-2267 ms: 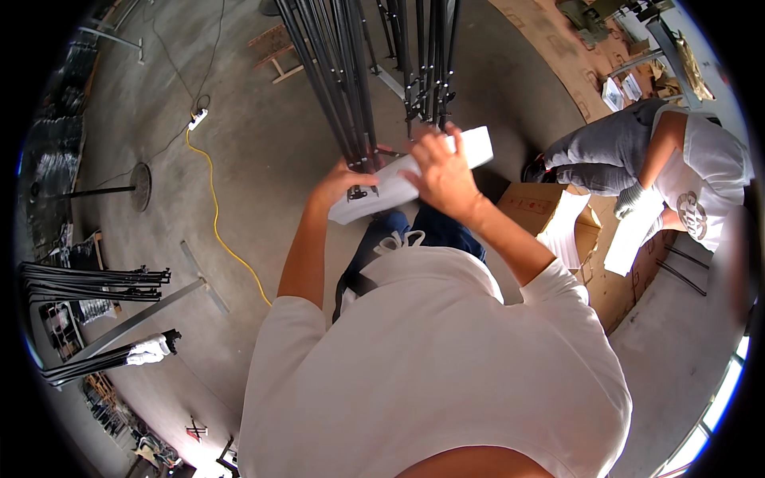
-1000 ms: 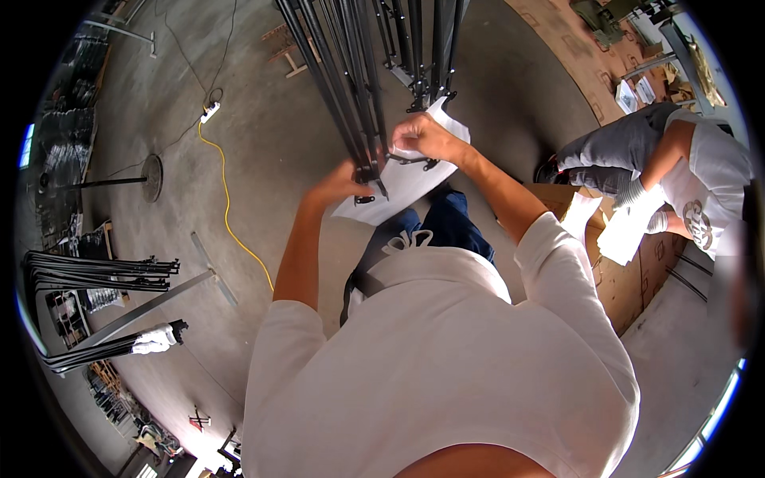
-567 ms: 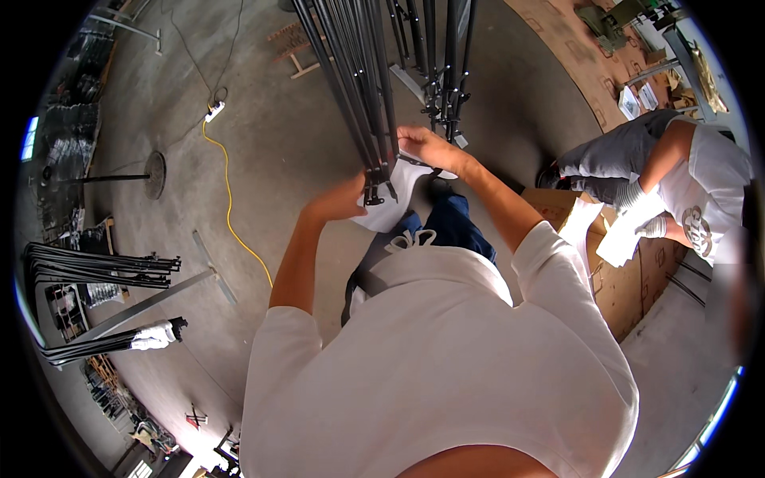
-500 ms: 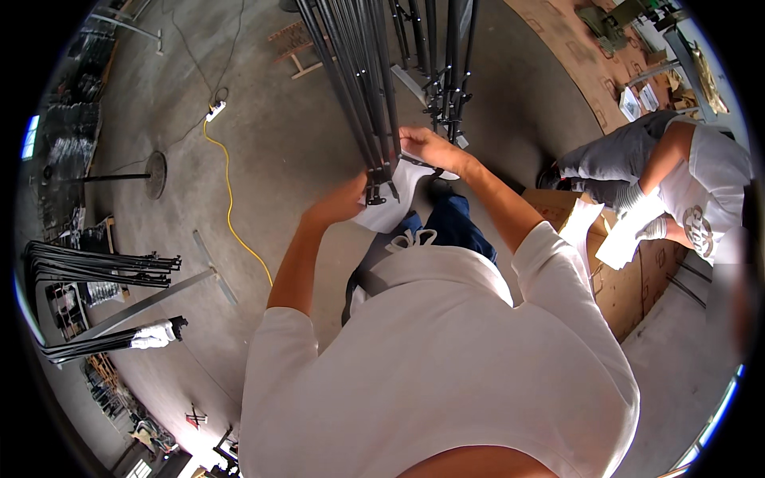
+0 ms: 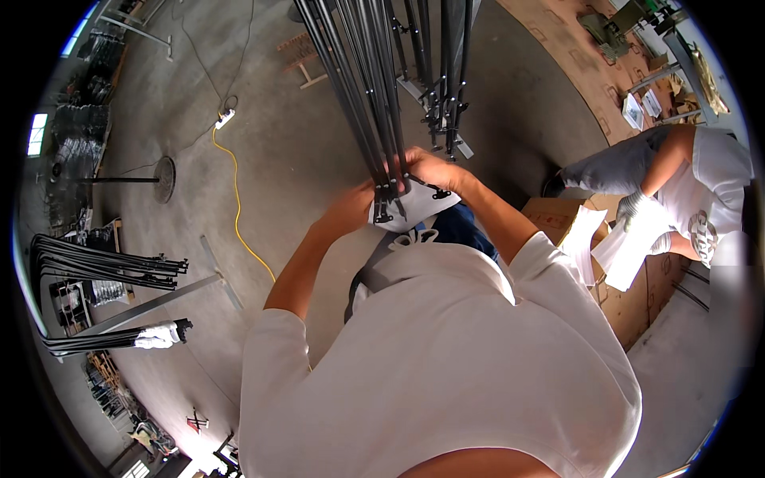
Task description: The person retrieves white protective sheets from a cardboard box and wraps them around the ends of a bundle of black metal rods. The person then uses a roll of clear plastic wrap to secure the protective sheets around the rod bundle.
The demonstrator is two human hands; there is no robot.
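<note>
A bundle of long black metal tubes (image 5: 362, 103) hangs down in front of me, with small black fittings at the lower ends. A white sheet (image 5: 418, 205) lies behind and around those ends; whether it is foam, paper or cloth I cannot tell. My right hand (image 5: 430, 169) is closed at the right side of the bundle, fingers curled in against the tubes and the sheet's upper edge. On the left side, my left hand (image 5: 351, 210) is blurred by motion beside the sheet, its fingers partly hidden behind the tubes.
More black tubes (image 5: 446, 95) hang just beyond. At right, a person with gloved hands (image 5: 629, 209) holds white sheets (image 5: 621, 255) over a cardboard box (image 5: 550, 213). A yellow cable (image 5: 237, 199) crosses the floor. A metal stand at left carries bent black tubes (image 5: 103, 263).
The white sheet has been drawn up closer around the tube ends. My right hand has come down slightly and the left has shifted toward the bundle. The other person's sheets have tilted lower.
</note>
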